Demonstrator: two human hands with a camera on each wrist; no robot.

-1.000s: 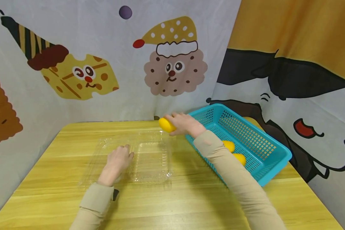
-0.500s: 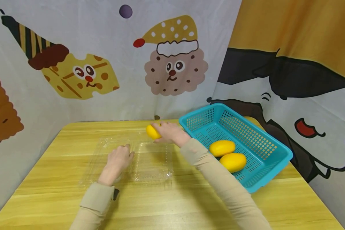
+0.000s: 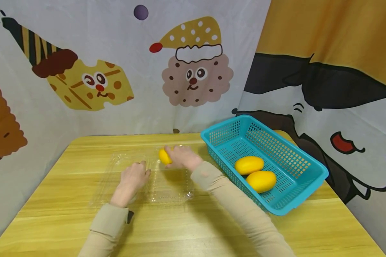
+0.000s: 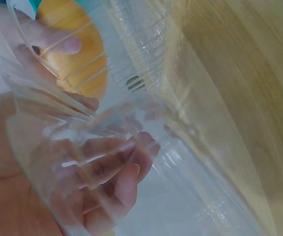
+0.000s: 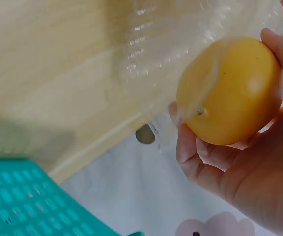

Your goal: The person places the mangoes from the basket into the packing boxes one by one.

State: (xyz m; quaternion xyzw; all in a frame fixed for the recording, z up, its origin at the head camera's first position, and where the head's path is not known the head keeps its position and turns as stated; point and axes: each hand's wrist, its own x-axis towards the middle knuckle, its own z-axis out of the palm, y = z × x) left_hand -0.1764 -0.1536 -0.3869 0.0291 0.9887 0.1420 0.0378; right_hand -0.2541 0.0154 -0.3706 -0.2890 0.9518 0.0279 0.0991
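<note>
My right hand [image 3: 182,157] grips a yellow mango [image 3: 164,156], thumb on one side and fingers on the other, low over the far part of a clear plastic clamshell box [image 3: 170,192]. In the right wrist view, the mango [image 5: 232,91] shows its stem end, with the clear plastic overlapping its edge. At the middle fold of the box, my left hand [image 3: 134,176] holds the plastic with curled fingers. The left wrist view shows those fingers [image 4: 124,184] through the clear wall, and the mango [image 4: 72,46] beyond it.
A blue perforated basket [image 3: 297,205] stands on the right of the wooden table [image 3: 193,232]. Two more mangoes, a rear one [image 3: 249,165] and a front one [image 3: 261,181], lie in it. A printed curtain [image 3: 115,123] hangs behind the table.
My right hand has carried the mango left and down, from beside the basket to low over the box. The basket's near end has shifted slightly. The left hand has stayed in place.
</note>
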